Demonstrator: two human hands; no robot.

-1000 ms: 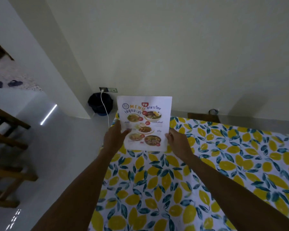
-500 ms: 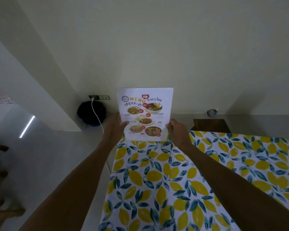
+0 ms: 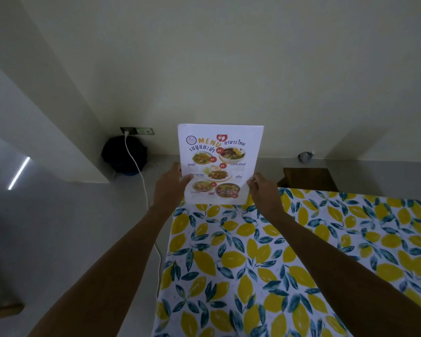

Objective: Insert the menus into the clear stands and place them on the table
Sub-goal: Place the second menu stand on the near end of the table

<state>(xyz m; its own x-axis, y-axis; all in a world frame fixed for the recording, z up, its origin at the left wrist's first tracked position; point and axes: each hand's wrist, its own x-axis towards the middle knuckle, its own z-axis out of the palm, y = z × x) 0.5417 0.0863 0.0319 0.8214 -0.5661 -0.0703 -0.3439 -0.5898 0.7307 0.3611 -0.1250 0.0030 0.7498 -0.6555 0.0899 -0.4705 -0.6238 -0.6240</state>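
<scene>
A white menu (image 3: 220,164) with food photos stands upright at the far left corner of the table (image 3: 289,263), which wears a lemon-print cloth. My left hand (image 3: 169,188) grips the menu's lower left edge and my right hand (image 3: 261,192) grips its lower right edge. I cannot tell whether a clear stand surrounds the sheet; no separate stand shows.
A dark round object (image 3: 124,154) sits on the floor by the wall, under a wall socket (image 3: 136,130) with a white cable (image 3: 144,190) running down past the table's left edge. A wooden seat (image 3: 306,178) stands beyond the table's far edge.
The view has swung right and tilted up, so the chairs on the left have left the frame. Both hands still hold the menu, now at the table's far left corner.
</scene>
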